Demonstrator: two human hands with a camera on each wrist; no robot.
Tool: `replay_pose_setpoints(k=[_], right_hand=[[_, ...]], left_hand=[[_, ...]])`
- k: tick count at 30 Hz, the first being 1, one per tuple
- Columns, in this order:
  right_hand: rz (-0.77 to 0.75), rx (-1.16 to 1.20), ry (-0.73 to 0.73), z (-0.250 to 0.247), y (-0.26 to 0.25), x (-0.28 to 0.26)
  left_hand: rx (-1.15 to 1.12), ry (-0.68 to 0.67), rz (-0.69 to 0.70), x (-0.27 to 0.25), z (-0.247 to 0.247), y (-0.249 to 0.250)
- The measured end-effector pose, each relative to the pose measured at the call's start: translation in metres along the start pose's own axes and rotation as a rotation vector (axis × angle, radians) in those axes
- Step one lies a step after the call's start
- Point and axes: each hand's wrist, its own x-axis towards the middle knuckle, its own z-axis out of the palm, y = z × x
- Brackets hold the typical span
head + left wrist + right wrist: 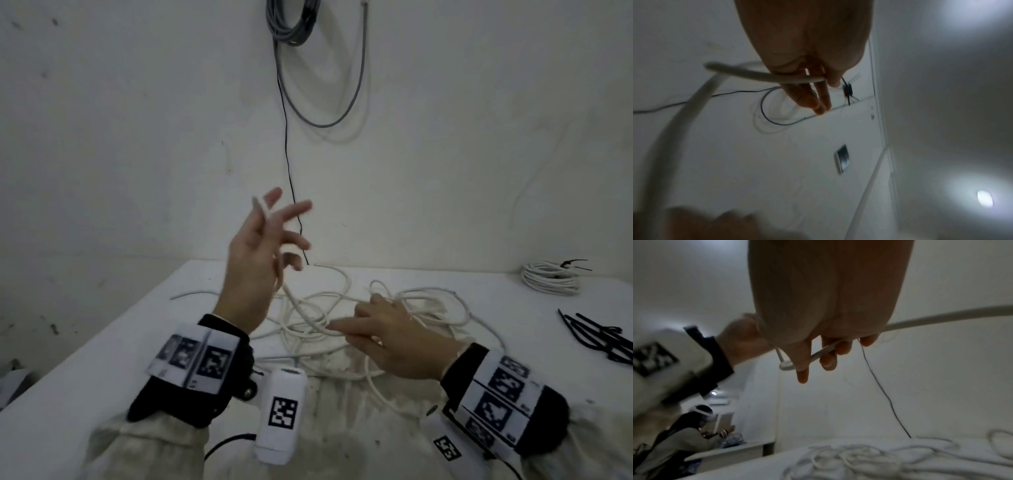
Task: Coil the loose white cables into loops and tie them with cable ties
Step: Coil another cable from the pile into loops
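Observation:
A loose white cable (424,301) lies in a tangle on the white table (102,370). My left hand (274,226) is raised above the table's back edge. It holds the cable near its free end (257,204), which sticks up past the splayed fingers. In the left wrist view the cable (756,73) crosses under the fingers (813,97). My right hand (346,329) hovers low over the tangle and grips a strand. In the right wrist view its fingers (828,360) curl round the cable (931,318).
A coiled white bundle (551,281) tied with a black tie sits at the back right. Several black cable ties (596,339) lie at the right edge. A grey cable coil (294,24) and a thin black wire (289,171) hang on the wall. Another person (688,426) works at a far table.

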Motion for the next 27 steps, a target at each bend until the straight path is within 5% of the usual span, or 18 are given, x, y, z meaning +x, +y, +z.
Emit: replay_pose_setpoints(k=[4,8,13,17,20,23,27], right_hand=[[-0.169,0.110,0.225,-0.036,-0.018,0.004],[-0.249,0.159,0.532,-0.063,-0.012,0.003],[-0.194,0.225,0.505,-0.060,-0.013,0.006],[-0.022,0.599,0.239,-0.058,-0.021,0.005],[0.031,0.624,0.219,-0.062,-0.027,0.007],[0.082,0.536,0.366,-0.060,-0.022,0.011],[0.159,0.504,0.500,-0.053,-0.017,0.010]], left_hand=[[0.595,-0.279,0.033,-0.016,0.001,-0.022],[0.768,-0.468,-0.094,-0.026,0.004,-0.021],[-0.020,-0.528,-0.579,-0.023,0.002,-0.014],[-0.421,-0.632,-0.733,-0.015,-0.011,-0.015],[-0.376,-0.542,-0.720,-0.020,-0.003,-0.015],[-0.005,-0.341,-0.580,-0.023,0.009,-0.016],[0.462,-0.340,-0.414,-0.027,0.008,-0.017]])
